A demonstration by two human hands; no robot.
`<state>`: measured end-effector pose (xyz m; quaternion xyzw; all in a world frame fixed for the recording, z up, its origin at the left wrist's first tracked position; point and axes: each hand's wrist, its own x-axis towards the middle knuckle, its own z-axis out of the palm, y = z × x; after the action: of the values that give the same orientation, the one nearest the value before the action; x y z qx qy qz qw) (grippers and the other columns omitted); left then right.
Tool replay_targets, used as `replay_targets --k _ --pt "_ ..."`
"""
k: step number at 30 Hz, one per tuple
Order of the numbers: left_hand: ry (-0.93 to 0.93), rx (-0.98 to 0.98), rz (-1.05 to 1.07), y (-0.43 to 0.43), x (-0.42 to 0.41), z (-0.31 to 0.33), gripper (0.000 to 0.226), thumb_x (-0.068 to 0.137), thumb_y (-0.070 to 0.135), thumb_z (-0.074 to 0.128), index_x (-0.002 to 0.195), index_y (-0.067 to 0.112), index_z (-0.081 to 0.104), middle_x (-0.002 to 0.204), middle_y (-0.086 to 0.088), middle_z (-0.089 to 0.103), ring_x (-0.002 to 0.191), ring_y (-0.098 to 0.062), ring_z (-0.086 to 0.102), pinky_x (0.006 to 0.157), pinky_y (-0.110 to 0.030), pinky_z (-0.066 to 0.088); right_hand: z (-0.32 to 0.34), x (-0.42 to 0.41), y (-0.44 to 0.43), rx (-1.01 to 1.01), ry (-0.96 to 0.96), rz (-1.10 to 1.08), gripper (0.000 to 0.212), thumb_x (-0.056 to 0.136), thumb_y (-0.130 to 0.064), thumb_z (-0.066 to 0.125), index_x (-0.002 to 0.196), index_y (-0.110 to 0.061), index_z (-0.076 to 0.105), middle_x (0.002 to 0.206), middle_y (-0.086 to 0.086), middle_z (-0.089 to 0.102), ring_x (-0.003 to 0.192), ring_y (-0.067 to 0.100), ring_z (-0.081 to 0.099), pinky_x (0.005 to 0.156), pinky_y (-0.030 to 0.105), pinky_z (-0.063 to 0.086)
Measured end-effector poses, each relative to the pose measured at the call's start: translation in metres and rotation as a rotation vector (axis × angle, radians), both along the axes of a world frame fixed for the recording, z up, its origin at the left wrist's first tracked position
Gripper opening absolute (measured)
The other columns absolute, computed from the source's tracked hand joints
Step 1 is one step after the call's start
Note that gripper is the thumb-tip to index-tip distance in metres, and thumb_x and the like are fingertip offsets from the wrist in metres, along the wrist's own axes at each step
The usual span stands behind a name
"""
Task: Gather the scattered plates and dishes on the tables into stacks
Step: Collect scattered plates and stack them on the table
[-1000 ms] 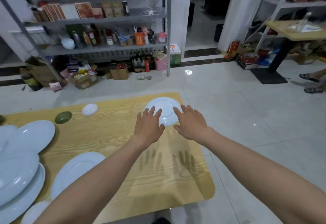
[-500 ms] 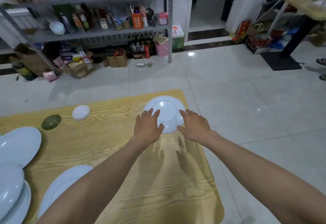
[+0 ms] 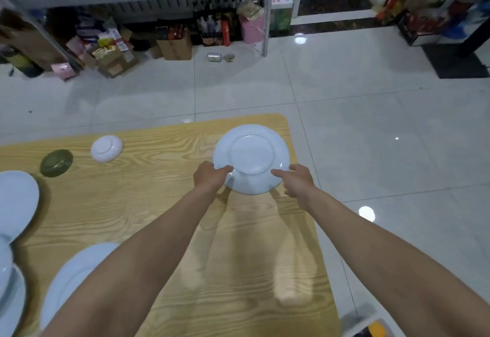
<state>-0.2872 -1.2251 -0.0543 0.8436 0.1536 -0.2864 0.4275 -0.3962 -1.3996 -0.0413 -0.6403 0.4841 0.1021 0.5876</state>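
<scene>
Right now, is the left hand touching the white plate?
Touching. Head view: left hand pinches white plate at its near rim, thumb on top.

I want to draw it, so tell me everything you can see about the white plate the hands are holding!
The plate is round, plain white and glossy, like china. It seems to be upside down, showing a raised ring on its base. It sits near the far right corner of the wooden table. The left hand and right hand each grip its near rim, and that edge looks slightly lifted, with a shadow beneath.
</scene>
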Motion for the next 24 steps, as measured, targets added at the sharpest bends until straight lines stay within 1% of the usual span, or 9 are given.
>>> replay_targets --k 1,3,6,9,13,16,19,22,24 --pt "0.051 -0.037 0.076 -0.001 0.006 -0.005 0.058 0.079 0.036 0.080 0.123 0.006 0.057 0.127 -0.009 0.058 0.107 -0.032 0.059 0.072 -0.035 0.049 -0.006 0.004 -0.002 0.010 0.013 -0.024 0.060 0.086 -0.030 0.074 0.136 -0.010 0.048 0.134 0.006 0.053 0.099 0.021 0.058 0.093 0.041 0.054" --pt "0.116 -0.076 0.167 -0.003 0.016 -0.015 0.055 0.072 0.036 0.086 0.109 0.003 0.061 0.115 -0.012 0.063 0.096 -0.032 0.061 0.072 -0.036 0.048 -0.016 0.012 -0.006 0.022 0.036 -0.082 0.047 0.083 -0.029 0.077 0.119 -0.005 0.058 0.122 0.009 0.061 0.090 0.020 0.059 0.093 0.044 0.055" --pt "0.124 -0.069 0.205 -0.007 0.024 -0.027 0.059 0.065 0.034 0.091 0.104 0.000 0.063 0.106 -0.010 0.063 0.087 -0.027 0.058 0.072 -0.035 0.050 -0.029 0.022 -0.009 0.010 0.056 -0.139 0.052 0.077 -0.031 0.082 0.115 -0.003 0.061 0.117 0.010 0.065 0.101 0.025 0.062 0.091 0.043 0.055" --pt "0.088 -0.045 0.211 -0.015 0.029 -0.034 0.058 0.059 0.034 0.095 0.093 0.001 0.060 0.102 -0.008 0.059 0.086 -0.026 0.057 0.073 -0.036 0.053 -0.034 0.031 -0.008 -0.061 0.067 -0.161 0.057 0.072 -0.035 0.086 0.110 -0.001 0.061 0.109 0.007 0.062 0.098 0.025 0.059 0.080 0.034 0.051" --pt "0.090 0.050 0.169 -0.020 0.035 -0.041 0.083 0.041 0.043 0.098 0.103 0.001 0.062 0.116 -0.011 0.059 0.096 -0.030 0.063 0.081 -0.045 0.059 -0.036 0.039 -0.003 -0.099 0.085 -0.188 0.057 0.066 -0.036 0.091 0.096 -0.007 0.053 0.104 0.006 0.058 0.095 0.025 0.056 0.080 0.034 0.051" --pt "0.100 0.078 0.159 -0.021 0.038 -0.043 0.082 0.042 0.038 0.099 0.105 0.001 0.062 0.119 -0.014 0.059 0.098 -0.032 0.064 0.081 -0.047 0.059 -0.040 0.043 0.000 -0.116 0.112 -0.193 0.055 0.063 -0.033 0.092 0.093 -0.007 0.055 0.107 0.009 0.063 0.092 0.026 0.060 0.077 0.035 0.054" --pt "0.124 0.084 0.151 -0.020 0.041 -0.039 0.086 0.043 0.036 0.100 0.110 0.000 0.061 0.121 -0.014 0.059 0.102 -0.032 0.063 0.083 -0.046 0.059 -0.041 0.045 0.001 -0.079 0.108 -0.226 0.053 0.062 -0.029 0.093 0.090 -0.008 0.053 0.107 0.009 0.061 0.091 0.026 0.058 0.075 0.034 0.052" --pt "0.136 0.097 0.143 -0.015 0.041 -0.039 0.088 0.040 0.036 0.100 0.109 0.000 0.060 0.120 -0.015 0.059 0.101 -0.033 0.063 0.082 -0.047 0.059 -0.040 0.043 0.005 -0.051 0.107 -0.254 0.050 0.062 -0.025 0.093 0.079 -0.009 0.049 0.105 0.008 0.059 0.090 0.024 0.057 0.073 0.031 0.050" --pt "0.133 0.104 0.132 -0.013 0.039 -0.038 0.085 0.042 0.036 0.100 0.107 0.001 0.059 0.120 -0.015 0.058 0.101 -0.033 0.063 0.083 -0.046 0.059 -0.042 0.042 0.007 -0.041 0.111 -0.259 0.052 0.060 -0.026 0.094 0.085 -0.008 0.052 0.108 0.009 0.059 0.091 0.024 0.058 0.073 0.031 0.050"
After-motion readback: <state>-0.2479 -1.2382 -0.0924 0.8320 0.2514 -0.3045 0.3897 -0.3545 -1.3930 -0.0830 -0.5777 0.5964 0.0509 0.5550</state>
